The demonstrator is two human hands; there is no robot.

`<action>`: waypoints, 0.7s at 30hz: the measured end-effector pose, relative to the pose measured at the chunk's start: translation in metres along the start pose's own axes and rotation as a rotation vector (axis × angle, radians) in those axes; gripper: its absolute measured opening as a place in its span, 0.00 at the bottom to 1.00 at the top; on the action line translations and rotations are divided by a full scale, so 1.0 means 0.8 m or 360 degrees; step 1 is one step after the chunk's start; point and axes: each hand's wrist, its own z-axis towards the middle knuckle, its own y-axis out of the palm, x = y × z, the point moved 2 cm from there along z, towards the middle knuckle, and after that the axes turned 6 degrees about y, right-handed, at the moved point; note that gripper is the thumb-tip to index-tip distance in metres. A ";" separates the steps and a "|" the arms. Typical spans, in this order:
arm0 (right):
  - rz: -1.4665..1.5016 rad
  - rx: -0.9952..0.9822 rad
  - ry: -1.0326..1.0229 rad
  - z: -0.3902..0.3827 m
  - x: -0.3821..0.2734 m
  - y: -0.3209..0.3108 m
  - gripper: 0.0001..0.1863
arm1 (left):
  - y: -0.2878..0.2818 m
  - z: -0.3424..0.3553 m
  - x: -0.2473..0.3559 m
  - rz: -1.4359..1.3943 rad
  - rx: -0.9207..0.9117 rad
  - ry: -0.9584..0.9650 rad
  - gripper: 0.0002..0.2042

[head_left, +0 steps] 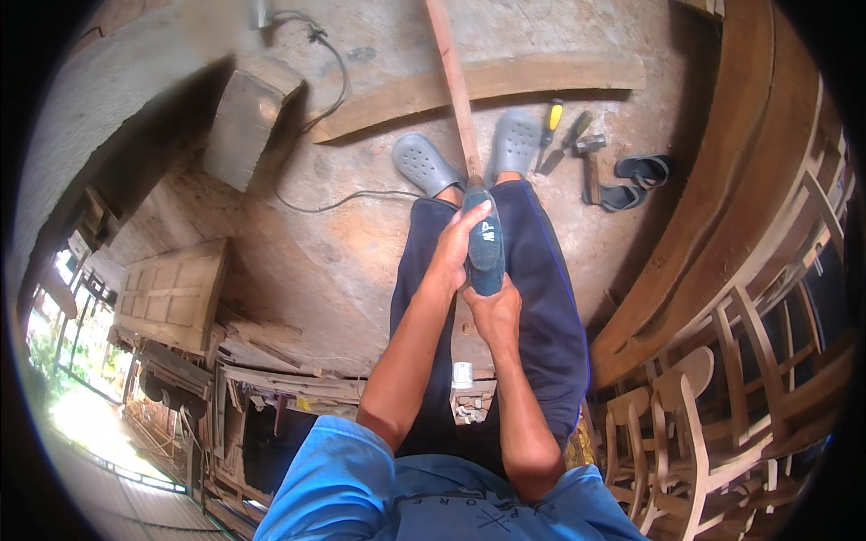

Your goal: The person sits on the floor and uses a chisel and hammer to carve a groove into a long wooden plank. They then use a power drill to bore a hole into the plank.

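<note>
Between my knees I hold a dark teal, long-bodied power tool point(485, 236) with both hands. My left hand point(458, 242) is closed around its upper left side, thumb lying along the top. Lower down, my right hand point(496, 308) grips the near end of the body. The tool's far end meets a long, narrow wooden strip point(451, 72), which runs away from me between my feet. What the tool's working end looks like is hidden underneath it.
A curved timber point(487, 81) lies beneath the strip. Right of my feet are a yellow-handled chisel point(553, 122), another chisel point(577, 132), a hammer point(592, 162) and sandals point(644, 168). A black cord point(347, 197) crosses the floor at left. Wooden chair frames point(690, 406) crowd the right.
</note>
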 end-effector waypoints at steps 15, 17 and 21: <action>0.0035 -0.0133 0.0068 0.010 0.016 -0.001 0.26 | 0.025 -0.055 -0.007 0.1091 0.0247 0.0520 0.52; 0.0011 -0.0152 0.0034 0.010 0.012 -0.003 0.26 | 0.025 -0.054 -0.008 0.1000 0.0247 0.0489 0.51; -0.0017 -0.0134 0.0062 0.012 0.008 -0.008 0.27 | 0.029 -0.055 -0.008 0.0823 0.0240 0.0447 0.51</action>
